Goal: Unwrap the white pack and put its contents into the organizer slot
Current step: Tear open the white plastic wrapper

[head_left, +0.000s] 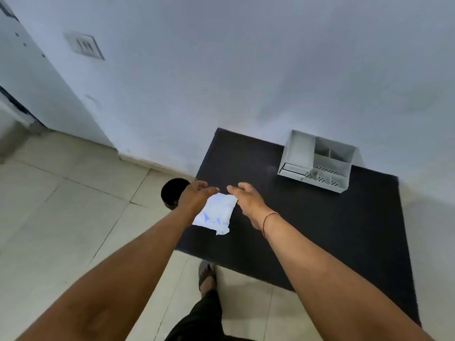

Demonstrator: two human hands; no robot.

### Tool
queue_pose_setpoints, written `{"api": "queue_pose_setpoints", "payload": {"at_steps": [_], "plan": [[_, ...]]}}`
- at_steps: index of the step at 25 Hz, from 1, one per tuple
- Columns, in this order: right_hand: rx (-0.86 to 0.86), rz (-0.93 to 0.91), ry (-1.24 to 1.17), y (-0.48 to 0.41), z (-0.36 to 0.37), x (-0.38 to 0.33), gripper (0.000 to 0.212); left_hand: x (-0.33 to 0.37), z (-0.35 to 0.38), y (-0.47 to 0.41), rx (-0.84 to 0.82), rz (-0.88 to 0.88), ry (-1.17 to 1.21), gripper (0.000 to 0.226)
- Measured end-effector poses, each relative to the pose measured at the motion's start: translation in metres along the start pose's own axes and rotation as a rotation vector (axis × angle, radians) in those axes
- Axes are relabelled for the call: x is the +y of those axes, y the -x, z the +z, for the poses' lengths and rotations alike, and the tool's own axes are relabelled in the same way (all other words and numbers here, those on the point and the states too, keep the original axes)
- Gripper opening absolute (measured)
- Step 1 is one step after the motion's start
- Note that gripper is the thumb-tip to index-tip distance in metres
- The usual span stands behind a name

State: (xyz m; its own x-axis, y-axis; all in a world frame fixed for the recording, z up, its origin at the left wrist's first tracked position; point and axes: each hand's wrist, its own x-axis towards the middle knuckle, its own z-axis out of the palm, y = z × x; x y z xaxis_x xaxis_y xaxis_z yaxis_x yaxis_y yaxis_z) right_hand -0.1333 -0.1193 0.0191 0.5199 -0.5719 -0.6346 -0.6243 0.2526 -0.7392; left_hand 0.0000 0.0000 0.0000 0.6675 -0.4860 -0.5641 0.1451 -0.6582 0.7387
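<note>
A white pack [215,214] with blue marks lies on the black table [307,230] near its left edge. My left hand [195,196] rests on the pack's left side, fingers spread over its top corner. My right hand [247,199] is at the pack's right edge, fingers extended toward the left hand; whether it grips the wrapper is unclear. The grey organizer [317,161], with several slots and perforated compartments, stands at the table's back right against the wall.
A round black bin [172,193] sits on the tiled floor left of the table. The wall runs directly behind the table. My foot in a sandal [206,274] is below the table's front edge.
</note>
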Motion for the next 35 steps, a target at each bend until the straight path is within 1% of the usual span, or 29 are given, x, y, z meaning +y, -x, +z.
{"api": "queue_pose_setpoints", "payload": {"at_steps": [2, 4, 5, 8, 10, 11, 12, 13, 14, 16, 17, 18, 19, 20, 21, 22, 23, 24, 25, 29, 32, 33, 35], "plan": [[0.005, 0.138, -0.052, -0.032, 0.011, 0.009, 0.06, -0.012, -0.002, -0.03, 0.001, -0.138, 0.028, 0.052], [0.021, 0.275, -0.056, -0.056, 0.022, 0.031, 0.042, -0.029, 0.001, -0.049, -0.04, -0.286, 0.047, 0.045], [0.046, 0.329, -0.047, -0.067, 0.029, 0.04, 0.036, -0.038, 0.005, -0.059, -0.061, -0.344, 0.066, 0.041], [0.098, 0.403, -0.088, -0.094, 0.043, 0.055, 0.043, -0.048, 0.01, -0.075, -0.088, -0.443, 0.137, 0.039], [0.066, 0.442, -0.08, -0.11, 0.05, 0.058, 0.045, -0.051, 0.012, -0.085, -0.11, -0.49, 0.167, 0.049], [0.046, 0.429, -0.056, -0.114, 0.052, 0.054, 0.043, -0.049, 0.011, -0.089, -0.132, -0.514, 0.187, 0.058], [0.025, 0.375, -0.015, -0.113, 0.052, 0.046, 0.039, -0.044, 0.008, -0.09, -0.175, -0.541, 0.22, 0.065], [0.013, 0.279, 0.054, -0.107, 0.05, 0.034, 0.034, -0.036, 0.006, -0.091, -0.23, -0.569, 0.275, 0.07], [0.021, 0.132, 0.158, -0.097, 0.046, 0.021, 0.029, -0.026, 0.004, -0.091, -0.281, -0.597, 0.368, 0.075], [0.085, -0.242, 0.521, -0.074, 0.033, -0.001, 0.023, -0.004, -0.002, -0.091, -0.352, -0.608, 0.588, 0.083], [0.074, -0.397, 0.696, -0.061, 0.026, -0.01, 0.024, 0.008, -0.005, -0.089, -0.389, -0.589, 0.666, 0.081], [0.012, -0.501, 0.82, -0.051, 0.018, -0.016, 0.028, 0.021, -0.008, -0.087, -0.426, -0.553, 0.716, 0.072], [-0.067, -0.518, 0.846, -0.042, 0.009, -0.022, 0.034, 0.032, -0.009, -0.086, -0.447, -0.513, 0.728, 0.058], [-0.111, -0.472, 0.779, -0.035, 0.0, -0.029, 0.04, 0.041, -0.009, -0.084, -0.456, -0.475, 0.716, 0.047], [-0.09, -0.408, 0.671, -0.03, -0.009, -0.034, 0.043, 0.049, -0.007, -0.082, -0.451, -0.441, 0.691, 0.04], [-0.005, -0.36, 0.588, -0.027, -0.017, -0.039, 0.043, 0.055, -0.005, -0.08, -0.444, -0.416, 0.681, 0.036], [0.098, -0.33, 0.559, -0.027, -0.023, -0.041, 0.041, 0.06, -0.001, -0.078, -0.454, -0.393, 0.689, 0.034], [0.164, -0.303, 0.561, -0.027, -0.028, -0.043, 0.039, 0.065, 0.002, -0.076, -0.47, -0.373, 0.69, 0.032], [0.184, -0.271, 0.559, -0.027, -0.033, -0.044, 0.037, 0.068, 0.005, -0.074, -0.49, -0.356, 0.689, 0.031], [0.159, -0.123, 0.478, -0.026, -0.052, -0.043, 0.041, 0.075, 0.015, -0.069, -0.546, -0.299, 0.631, 0.039], [0.058, -0.046, 0.248, -0.023, -0.064, -0.042, 0.018, 0.079, 0.018, -0.058, -0.647, -0.216, 0.509, 0.039], [0.017, -0.027, 0.168, -0.022, -0.067, -0.04, 0.015, 0.079, 0.019, -0.055, -0.657, -0.189, 0.447, 0.042], [-0.016, -0.024, 0.092, -0.018, -0.072, -0.035, 0.008, 0.08, 0.023, -0.055, -0.648, -0.174, 0.375, 0.05]]}}
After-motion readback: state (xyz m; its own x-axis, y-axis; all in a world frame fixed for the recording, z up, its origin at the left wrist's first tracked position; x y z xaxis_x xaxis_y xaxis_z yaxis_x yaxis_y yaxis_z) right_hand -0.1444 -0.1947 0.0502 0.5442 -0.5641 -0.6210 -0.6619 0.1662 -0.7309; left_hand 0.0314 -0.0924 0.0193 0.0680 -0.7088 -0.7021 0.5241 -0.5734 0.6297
